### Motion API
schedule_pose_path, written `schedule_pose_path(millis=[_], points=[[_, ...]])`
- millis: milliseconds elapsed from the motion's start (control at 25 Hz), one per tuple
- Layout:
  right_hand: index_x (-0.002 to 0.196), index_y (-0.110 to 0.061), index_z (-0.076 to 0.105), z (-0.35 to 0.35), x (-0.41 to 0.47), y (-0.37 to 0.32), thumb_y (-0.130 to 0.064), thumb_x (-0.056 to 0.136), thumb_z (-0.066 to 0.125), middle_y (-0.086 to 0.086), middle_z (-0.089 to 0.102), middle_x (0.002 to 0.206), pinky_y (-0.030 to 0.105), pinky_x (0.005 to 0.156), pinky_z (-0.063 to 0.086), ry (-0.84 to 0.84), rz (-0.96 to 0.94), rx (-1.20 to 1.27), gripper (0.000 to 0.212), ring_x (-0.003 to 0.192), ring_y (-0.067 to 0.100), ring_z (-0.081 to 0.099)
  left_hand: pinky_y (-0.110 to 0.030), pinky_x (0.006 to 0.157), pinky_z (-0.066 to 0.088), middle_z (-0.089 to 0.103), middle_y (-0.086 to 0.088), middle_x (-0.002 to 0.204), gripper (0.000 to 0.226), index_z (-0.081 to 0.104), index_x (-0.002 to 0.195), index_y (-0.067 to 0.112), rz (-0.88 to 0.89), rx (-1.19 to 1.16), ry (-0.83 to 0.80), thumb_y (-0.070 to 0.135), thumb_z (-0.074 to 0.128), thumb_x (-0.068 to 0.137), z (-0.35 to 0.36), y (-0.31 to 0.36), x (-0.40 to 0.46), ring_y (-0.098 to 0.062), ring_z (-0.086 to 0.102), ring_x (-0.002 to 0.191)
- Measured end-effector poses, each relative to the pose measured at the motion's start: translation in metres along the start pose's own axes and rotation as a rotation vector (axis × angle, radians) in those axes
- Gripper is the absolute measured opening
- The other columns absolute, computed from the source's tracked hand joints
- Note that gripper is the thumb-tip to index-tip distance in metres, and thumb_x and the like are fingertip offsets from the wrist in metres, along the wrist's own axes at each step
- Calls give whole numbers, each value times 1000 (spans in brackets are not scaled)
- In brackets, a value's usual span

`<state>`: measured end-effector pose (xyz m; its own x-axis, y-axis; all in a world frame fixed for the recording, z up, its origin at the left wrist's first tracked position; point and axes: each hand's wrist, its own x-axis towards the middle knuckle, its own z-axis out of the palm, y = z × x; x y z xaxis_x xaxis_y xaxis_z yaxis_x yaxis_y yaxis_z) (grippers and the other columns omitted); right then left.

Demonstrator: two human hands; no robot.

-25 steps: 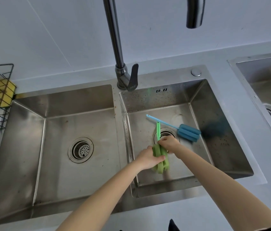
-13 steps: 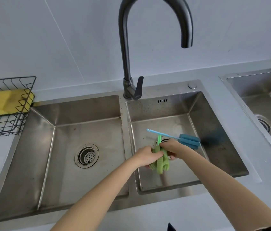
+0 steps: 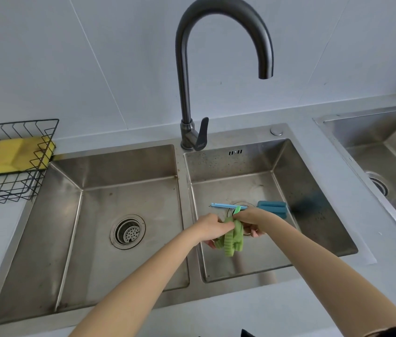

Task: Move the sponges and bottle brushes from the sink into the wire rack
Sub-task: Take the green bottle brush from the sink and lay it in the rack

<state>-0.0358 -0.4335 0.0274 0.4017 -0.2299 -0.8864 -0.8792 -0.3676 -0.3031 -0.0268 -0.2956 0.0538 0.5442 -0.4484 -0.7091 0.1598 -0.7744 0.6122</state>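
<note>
Behind hands [image 3: 212, 227], seemingly half-hidden blue brush [image 3: 271, 207]

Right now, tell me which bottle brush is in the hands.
The green bottle brush: both the left hand and right hand grip it over the right basin. The blue bottle brush lies untouched behind them.

Both your bare forearms reach up from the bottom edge and converge at frame centre. Your left hand [image 3: 210, 227] is curled closed, knuckles up; your right hand [image 3: 249, 218] is clenched beside it.
</note>
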Motion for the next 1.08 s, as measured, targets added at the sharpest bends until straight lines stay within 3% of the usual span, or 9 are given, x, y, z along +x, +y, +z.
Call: schedule_pose_path(millis=[160, 280, 480, 600, 800, 1080], points=[[65, -13, 42, -3, -2, -1, -17, 93, 44, -1, 38, 58, 18, 41, 23, 72, -105, 66, 28, 47, 9, 38, -33, 80, 53, 62, -12, 104, 41, 56, 116, 6, 38, 52, 32, 34, 49, 87, -3, 1, -4, -24, 61, 86], [68, -11, 43, -3, -4, -3, -12, 92, 45, 1, 37, 58, 19, 40, 26, 81, -169, 228, 24, 48, 10, 35, -34, 90, 50, 58, -11, 126, 47, 46, 130, 14, 99, 75, 64, 31, 52, 86, -7, -2, -10, -26, 59, 109], [73, -10, 48, 5, -21, -12, -9, 94, 47, 3, 48, 68, 16, 33, 34, 65, -288, 642, 21, 56, 11, 46, -27, 97, 41, 50, -8, 136, 54, 36, 139, 17, 208, 77, 151, 22, 54, 88, -24, -13, -28, -24, 51, 119], [73, -11, 50, 13, -36, -21, -11, 94, 49, 3, 50, 70, 14, 34, 42, 65, -357, 800, 21, 60, 12, 51, -26, 90, 42, 48, -7, 136, 54, 37, 138, 18, 249, 46, 163, 14, 54, 88, -36, -24, -41, -19, 51, 107], [75, -11, 52, 36, -58, -45, -16, 95, 51, 4, 52, 71, 16, 45, 49, 70, -466, 818, 21, 62, 13, 53, -23, 77, 45, 47, -4, 125, 52, 38, 137, 15, 281, -4, 234, 7, 52, 87, -63, -49, -64, -16, 49, 98], [78, -10, 57, 91, -82, -86, -15, 96, 50, 5, 56, 76, 20, 58, 50, 31, -556, 794, 19, 67, 11, 56, -18, 90, 32, 45, -15, 131, 48, 44, 131, 8, 241, 89, 431, 8, 56, 85, -110, -106, -97, -24, 48, 118]])
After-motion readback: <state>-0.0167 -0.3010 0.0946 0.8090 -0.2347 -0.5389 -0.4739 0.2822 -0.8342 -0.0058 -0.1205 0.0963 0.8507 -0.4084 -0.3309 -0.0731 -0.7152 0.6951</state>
